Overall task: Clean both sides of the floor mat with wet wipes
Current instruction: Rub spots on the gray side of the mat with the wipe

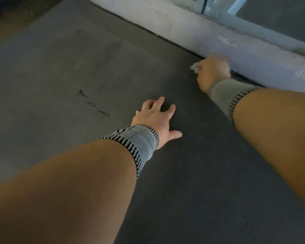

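- The left forearm (63,182) filled the near corner, a knit wrist band (136,140) at its end.
- The left hand (155,118) lay pressed on the mat (201,182), fingers spread wide, holding nothing.
- The dark ribbed mat covered the floor (42,67) up to a pale curb (218,37).
- The right hand (213,71), blurred, gripped a white wipe (195,67) at the mat's far edge, beside the curb.

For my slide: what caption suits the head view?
Left hand braces ribbed dark-grey foam mat; right hand wipes its far edge.
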### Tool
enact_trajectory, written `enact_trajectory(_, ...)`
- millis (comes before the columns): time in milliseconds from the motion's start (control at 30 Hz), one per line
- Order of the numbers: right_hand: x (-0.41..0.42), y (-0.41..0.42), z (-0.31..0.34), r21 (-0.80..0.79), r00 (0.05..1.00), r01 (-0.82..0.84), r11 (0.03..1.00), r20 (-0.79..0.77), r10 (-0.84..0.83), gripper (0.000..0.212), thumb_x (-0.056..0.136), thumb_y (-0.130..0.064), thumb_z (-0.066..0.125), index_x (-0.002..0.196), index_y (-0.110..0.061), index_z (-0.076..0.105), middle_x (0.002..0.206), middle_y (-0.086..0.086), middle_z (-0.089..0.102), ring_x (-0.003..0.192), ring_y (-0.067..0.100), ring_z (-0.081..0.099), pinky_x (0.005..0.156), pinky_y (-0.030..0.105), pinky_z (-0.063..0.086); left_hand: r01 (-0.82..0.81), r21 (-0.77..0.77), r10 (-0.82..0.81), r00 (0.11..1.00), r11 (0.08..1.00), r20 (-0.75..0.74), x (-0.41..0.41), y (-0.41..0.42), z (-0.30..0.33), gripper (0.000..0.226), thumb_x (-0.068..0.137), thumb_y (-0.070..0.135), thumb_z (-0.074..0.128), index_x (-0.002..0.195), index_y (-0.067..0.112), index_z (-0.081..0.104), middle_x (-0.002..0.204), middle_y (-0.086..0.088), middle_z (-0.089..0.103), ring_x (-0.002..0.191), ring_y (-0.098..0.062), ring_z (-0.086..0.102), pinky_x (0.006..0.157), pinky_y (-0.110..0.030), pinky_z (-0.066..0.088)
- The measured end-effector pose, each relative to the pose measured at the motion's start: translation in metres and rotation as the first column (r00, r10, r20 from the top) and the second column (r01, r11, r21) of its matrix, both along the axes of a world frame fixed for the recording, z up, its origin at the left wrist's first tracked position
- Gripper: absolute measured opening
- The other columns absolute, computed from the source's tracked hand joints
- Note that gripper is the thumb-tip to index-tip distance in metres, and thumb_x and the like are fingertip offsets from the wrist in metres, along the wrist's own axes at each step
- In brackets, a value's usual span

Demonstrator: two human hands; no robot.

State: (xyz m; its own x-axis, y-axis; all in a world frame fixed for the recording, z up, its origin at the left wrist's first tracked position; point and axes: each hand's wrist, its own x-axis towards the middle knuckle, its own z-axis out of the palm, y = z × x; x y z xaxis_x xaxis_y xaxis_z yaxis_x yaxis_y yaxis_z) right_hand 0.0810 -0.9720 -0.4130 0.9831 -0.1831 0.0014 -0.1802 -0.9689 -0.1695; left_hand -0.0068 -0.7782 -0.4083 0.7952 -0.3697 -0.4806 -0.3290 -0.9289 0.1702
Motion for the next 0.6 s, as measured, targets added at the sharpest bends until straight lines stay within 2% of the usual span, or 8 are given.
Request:
enact_trajectory(67, -0.023, 0.025, -0.004, 0.055, 0.948, -0.318, 0.947, 0.025, 0.317, 0.03, 0.091, -0.008, 0.051, 0.113, -0.019, 0.069, 0.113, 0.014, 0.058, 0.102, 0.033, 0.057, 0.086, 0.036, 0.043, -0.006, -0.006, 0.006, 1.0, 1.0, -0.001, 0.0, -0.001, -0.001, 0.086, 0.082, 0.069, 0.053, 0.151, 0.042, 0.011, 0.16, 0.011, -0.004, 0.146, -0.022, -0.003, 0.114, -0.055, 0.018)
enact_trajectory(133, -0.024, 0.023, -0.006, 0.051, 0.896, -0.444, 0.895, -0.01, 0.445, 0.031, 0.092, -0.009, 0.05, 0.116, -0.019, 0.067, 0.112, 0.013, 0.056, 0.102, 0.033, 0.055, 0.086, 0.036, 0.042, -0.002, -0.003, 0.002, 1.0, 1.0, 0.005, 0.001, 0.0, 0.0, 0.086, 0.082, 0.069, 0.053, 0.151, 0.041, 0.011, 0.16, 0.011, -0.004, 0.146, -0.023, -0.003, 0.114, -0.056, 0.018)
enact_trajectory(167, -0.014, 0.012, -0.006, 0.02, 0.93, -0.366, 0.93, -0.031, 0.367, 0.029, 0.092, -0.009, 0.05, 0.115, -0.016, 0.066, 0.114, 0.016, 0.055, 0.104, 0.035, 0.053, 0.087, 0.037, 0.041, 0.0, -0.006, 0.0, 1.0, 1.0, 0.001, 0.0, -0.001, 0.0, 0.086, 0.082, 0.069, 0.053, 0.151, 0.041, 0.011, 0.16, 0.011, -0.004, 0.146, -0.023, -0.003, 0.114, -0.056, 0.018)
enact_trajectory(267, 0.01, -0.019, 0.0, -0.012, 0.986, 0.157, 0.987, -0.058, -0.158, 0.024, 0.092, -0.01, 0.051, 0.111, -0.009, 0.064, 0.111, 0.016, 0.057, 0.106, 0.036, 0.056, 0.077, 0.036, 0.041, 0.001, -0.012, -0.001, 1.0, 1.0, 0.006, -0.001, 0.0, -0.001, 0.086, 0.083, 0.068, 0.054, 0.151, 0.04, 0.011, 0.16, 0.011, -0.004, 0.146, -0.023, -0.003, 0.114, -0.056, 0.018)
enact_trajectory(300, 0.009, -0.015, -0.001, -0.013, 0.983, 0.172, 0.985, -0.055, -0.173, 0.026, 0.092, -0.01, 0.052, 0.115, -0.011, 0.064, 0.113, 0.014, 0.059, 0.107, 0.033, 0.056, 0.076, 0.033, 0.041, 0.004, -0.011, -0.004, 1.0, 1.0, 0.01, 0.0, 0.0, -0.001, 0.085, 0.083, 0.069, 0.054, 0.151, 0.041, 0.011, 0.16, 0.011, -0.004, 0.146, -0.023, -0.003, 0.114, -0.056, 0.018)
enact_trajectory(467, -0.019, 0.023, -0.005, 0.082, 0.916, -0.4, 0.913, -0.004, 0.402, 0.028, 0.093, -0.011, 0.05, 0.114, -0.019, 0.068, 0.114, 0.007, 0.059, 0.107, 0.026, 0.055, 0.093, 0.031, 0.042, -0.001, -0.007, 0.001, 1.0, 1.0, 0.011, 0.001, 0.0, -0.001, 0.086, 0.082, 0.069, 0.053, 0.151, 0.041, 0.011, 0.16, 0.011, -0.004, 0.146, -0.023, -0.003, 0.114, -0.056, 0.018)
enact_trajectory(500, -0.011, 0.015, -0.002, 0.037, 0.927, -0.372, 0.927, -0.031, 0.374, 0.027, 0.092, -0.009, 0.051, 0.112, -0.017, 0.068, 0.113, 0.01, 0.057, 0.105, 0.029, 0.056, 0.092, 0.034, 0.044, -0.004, -0.008, 0.004, 1.0, 1.0, 0.007, 0.0, 0.0, -0.001, 0.086, 0.082, 0.069, 0.053, 0.151, 0.041, 0.011, 0.16, 0.011, -0.004, 0.146, -0.023, -0.003, 0.114, -0.056, 0.018)
enact_trajectory(600, 0.006, -0.006, 0.006, -0.005, 0.997, 0.001, 1.0, -0.079, -0.001, 0.028, 0.089, 0.0, 0.05, 0.1, -0.019, 0.066, 0.11, 0.016, 0.057, 0.105, 0.036, 0.058, 0.081, 0.037, 0.048, -0.005, -0.013, 0.005, 1.0, 1.0, 0.018, -0.001, -0.001, -0.002, 0.085, 0.082, 0.069, 0.054, 0.151, 0.041, 0.012, 0.16, 0.011, -0.004, 0.146, -0.022, -0.003, 0.114, -0.055, 0.018)
